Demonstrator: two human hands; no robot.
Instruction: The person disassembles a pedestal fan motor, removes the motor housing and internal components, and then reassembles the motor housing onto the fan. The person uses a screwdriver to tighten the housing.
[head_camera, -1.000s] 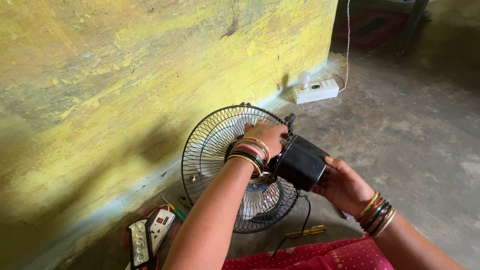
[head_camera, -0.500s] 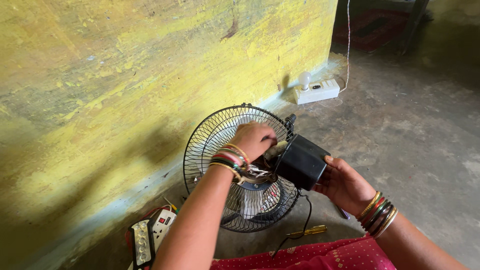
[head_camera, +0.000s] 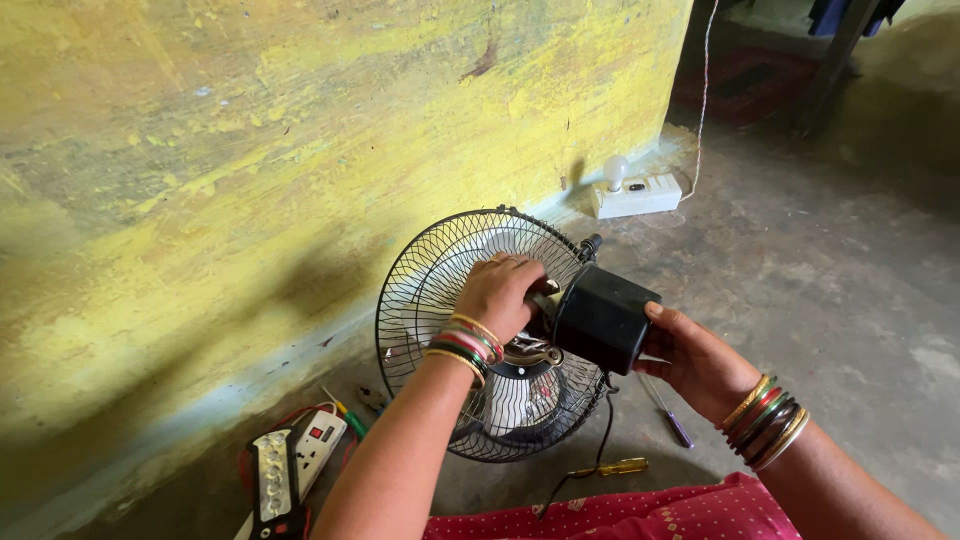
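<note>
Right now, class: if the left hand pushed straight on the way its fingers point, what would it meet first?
Probably the fan's wire guard: the left hand points into it beside the black motor housing, though depth is unclear.

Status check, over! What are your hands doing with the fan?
Left hand grips behind wire fan guard. Right hand holds black motor housing. Screwdrivers on floor, nothing blocking.

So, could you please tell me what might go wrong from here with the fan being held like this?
1. The left hand is pressed against the wire grille next to the motor housing; fingers could get pinched or scraped there.
2. The right hand alone supports the housing from behind, so the fan may tip or slip.
3. The black cord trails across the floor beside a yellow-handled screwdriver; it might snag.
</note>
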